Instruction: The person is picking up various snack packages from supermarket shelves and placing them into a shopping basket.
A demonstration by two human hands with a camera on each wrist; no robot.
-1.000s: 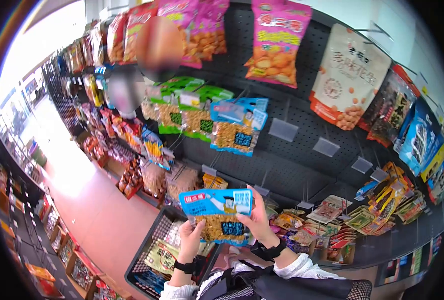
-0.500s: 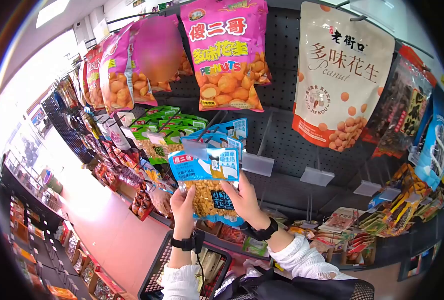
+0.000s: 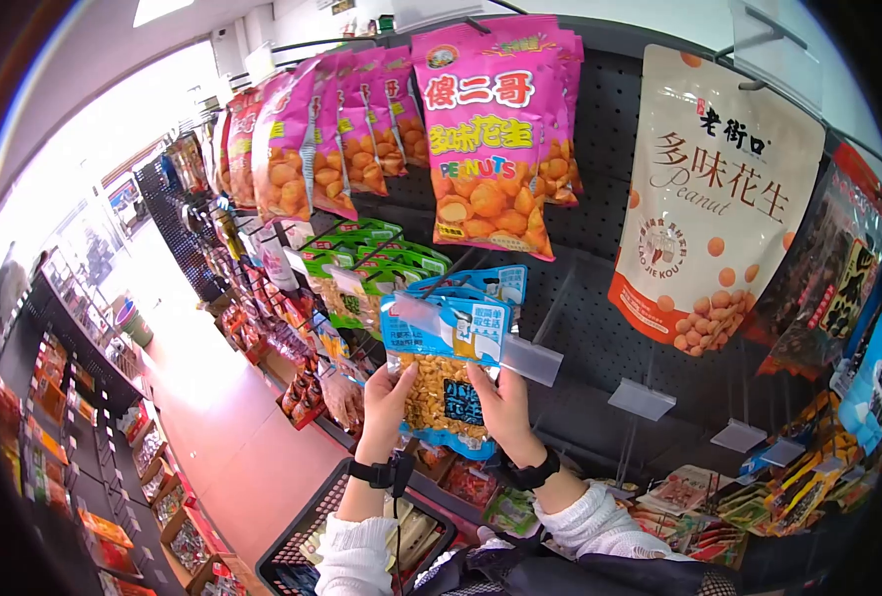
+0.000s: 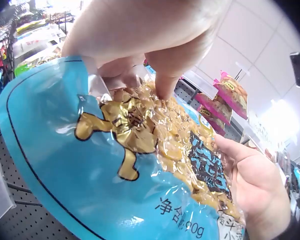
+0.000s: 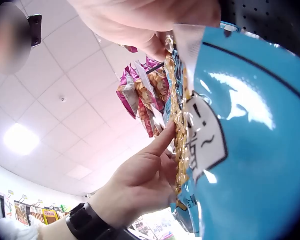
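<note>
A blue bag of peanuts [image 3: 446,372] with a clear window stands upright between both hands, in front of similar blue bags [image 3: 505,283] on a rack hook. My left hand [image 3: 386,409] pinches its left edge, thumb on the front. On the opposite edge my right hand [image 3: 508,415] grips it the same way. A clear price tag holder [image 3: 532,360] overlaps the bag's right side in the head view. The left wrist view shows the bag's blue side [image 4: 50,145] close up, and the right wrist view sees its bulging blue face [image 5: 255,135].
Pink peanut bags [image 3: 490,139] hang above, a large cream peanut pouch [image 3: 714,189] to the right. Green bags [image 3: 361,268] hang at the left of the blue ones. Below stands a black shopping basket [image 3: 297,531] with packets inside. An aisle floor [image 3: 212,397] runs along the left.
Both hands have raised the bag from above the basket up to the hanging blue bags. The head view has shifted toward the rack, and the grip stays on both edges.
</note>
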